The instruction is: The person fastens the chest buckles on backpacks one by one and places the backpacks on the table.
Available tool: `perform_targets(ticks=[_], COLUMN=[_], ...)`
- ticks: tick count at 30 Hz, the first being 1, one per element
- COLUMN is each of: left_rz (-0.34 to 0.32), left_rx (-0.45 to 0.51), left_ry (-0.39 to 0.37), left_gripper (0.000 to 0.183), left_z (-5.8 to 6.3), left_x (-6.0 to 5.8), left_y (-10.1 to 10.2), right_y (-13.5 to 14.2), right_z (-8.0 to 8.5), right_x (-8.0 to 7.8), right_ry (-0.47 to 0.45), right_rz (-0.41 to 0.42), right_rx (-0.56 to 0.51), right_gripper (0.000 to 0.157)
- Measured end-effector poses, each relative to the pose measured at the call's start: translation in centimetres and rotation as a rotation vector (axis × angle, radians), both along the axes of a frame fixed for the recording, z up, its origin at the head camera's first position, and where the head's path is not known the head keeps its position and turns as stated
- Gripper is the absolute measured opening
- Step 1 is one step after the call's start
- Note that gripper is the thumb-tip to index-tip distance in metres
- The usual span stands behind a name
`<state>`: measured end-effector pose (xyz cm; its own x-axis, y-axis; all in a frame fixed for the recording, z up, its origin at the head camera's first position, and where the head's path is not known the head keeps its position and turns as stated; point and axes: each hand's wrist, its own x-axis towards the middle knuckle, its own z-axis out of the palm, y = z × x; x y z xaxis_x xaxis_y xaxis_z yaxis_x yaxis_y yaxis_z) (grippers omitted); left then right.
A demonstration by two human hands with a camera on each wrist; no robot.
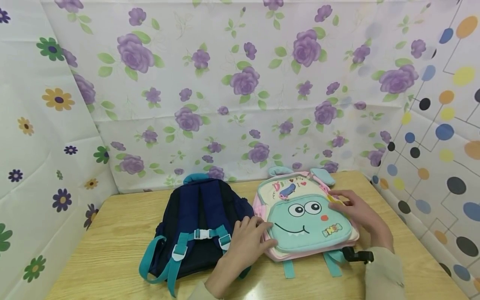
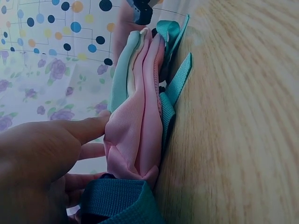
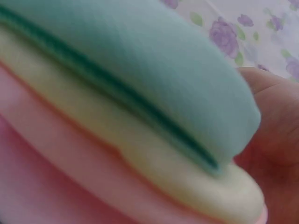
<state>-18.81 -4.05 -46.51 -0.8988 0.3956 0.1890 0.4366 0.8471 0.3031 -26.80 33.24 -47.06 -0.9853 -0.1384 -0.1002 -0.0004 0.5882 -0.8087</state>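
A padded fabric backpack in mint green, cream and pink (image 1: 311, 221), its pocket printed with a cartoon face, was laid face up on the pale wood-grained table (image 1: 112, 233), just beside a navy and black fabric backpack with teal straps (image 1: 193, 208). Its left edge was touched by the left hand (image 1: 245, 241), whose fingers were held loosely extended and slightly apart, with at least one tip set against the side. Its upper right edge was met by the right hand (image 1: 358, 210), near a narrow yellow strip (image 1: 336, 200) (too small to be identified); whether the strip or the cloth was being pinched there could not be told. By its thin profile and creased pink side panel (image 2: 124, 121), the mint backpack was judged light, soft and yielding, hardly fragile or slippery, though likely to sag if lifted by one edge only. A firm hold seemed best offered by the mint top loop (image 1: 280, 171), or by both side edges taken together. In the head view the printed face and both hands were shown, but the thickness barely; by the left wrist view the side panel's folds were revealed. By the right wrist view the dark green zip (image 3: 117, 92) was brought close, although blurred, while that hand's fingertips were left out of sight.
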Motion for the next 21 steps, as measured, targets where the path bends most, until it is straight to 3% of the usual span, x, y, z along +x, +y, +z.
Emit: perform_targets(ticks=[16,21], left_rz=[-0.007,-0.011], left_rx=[0.02,0.019], left_ry=[0.015,0.026], left_gripper=[0.048,0.048], left_z=[-0.1,0.0], left_x=[0.0,0.0], left_y=[-0.2,-0.2], right_y=[-0.7,-1.1], right_z=[3.8,4.5], right_x=[1.1,1.4], right_ry=[0.117,0.152], right_rz=[-0.003,-0.002], right_rx=[0.053,0.019], right_gripper=[0.061,0.058])
